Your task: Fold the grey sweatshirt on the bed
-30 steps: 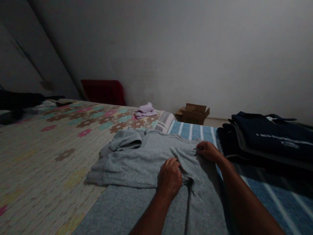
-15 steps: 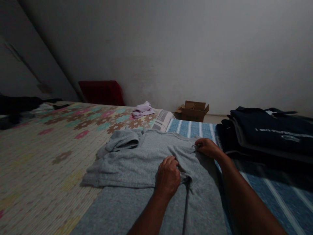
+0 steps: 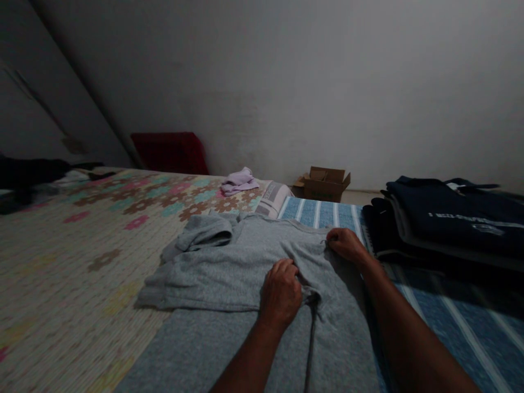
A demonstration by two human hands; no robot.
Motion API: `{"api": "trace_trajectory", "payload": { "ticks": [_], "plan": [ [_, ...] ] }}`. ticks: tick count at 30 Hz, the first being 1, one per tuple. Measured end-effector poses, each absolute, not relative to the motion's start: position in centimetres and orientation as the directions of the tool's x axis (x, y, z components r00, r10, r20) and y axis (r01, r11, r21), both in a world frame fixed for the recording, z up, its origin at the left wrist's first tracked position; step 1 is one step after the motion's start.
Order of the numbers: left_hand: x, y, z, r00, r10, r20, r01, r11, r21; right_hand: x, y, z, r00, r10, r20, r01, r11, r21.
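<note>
A grey long-sleeved sweatshirt (image 3: 245, 273) lies spread on the bed in front of me. One sleeve is laid across its body toward the left, its cuff at the left edge. Another grey fold with an open end lies at the upper left. My left hand (image 3: 281, 289) is closed on the cloth near the armpit, fingers curled, the fingertips partly hidden. At the shoulder beside the neckline, my right hand (image 3: 347, 245) pinches the fabric between thumb and fingers. A small gathered crease shows in the cloth just right of my left hand.
Dark folded clothes (image 3: 458, 218) are stacked at the right on a blue striped sheet (image 3: 462, 322). A flowered mat (image 3: 82, 262) covers the left side, with a lilac cloth (image 3: 239, 182) at the back. Beyond are an open cardboard box (image 3: 325, 188) and a red object (image 3: 170, 153) by the wall.
</note>
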State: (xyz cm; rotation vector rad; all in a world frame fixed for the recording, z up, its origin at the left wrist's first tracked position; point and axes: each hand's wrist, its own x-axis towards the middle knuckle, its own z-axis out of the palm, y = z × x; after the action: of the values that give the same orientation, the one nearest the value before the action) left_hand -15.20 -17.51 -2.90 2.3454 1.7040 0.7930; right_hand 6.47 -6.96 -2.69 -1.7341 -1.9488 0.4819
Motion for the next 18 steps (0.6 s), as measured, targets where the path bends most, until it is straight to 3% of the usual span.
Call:
{"api": "trace_trajectory", "payload": {
  "ticks": [11,18],
  "plan": [
    [-15.14,-17.62,-2.81,0.220,0.918,0.330,0.851,-0.346,0.395,5.63,-7.23,-2.94,0.016,0.983,0.180,0.864,0.077,-0.497],
    [-15.17,-17.67,-2.71,0.216,0.921,0.325,0.851,-0.341,0.399,5.55,-7.62,-2.52,-0.034,0.984,0.176,0.865,0.117,-0.488]
  ]
}}
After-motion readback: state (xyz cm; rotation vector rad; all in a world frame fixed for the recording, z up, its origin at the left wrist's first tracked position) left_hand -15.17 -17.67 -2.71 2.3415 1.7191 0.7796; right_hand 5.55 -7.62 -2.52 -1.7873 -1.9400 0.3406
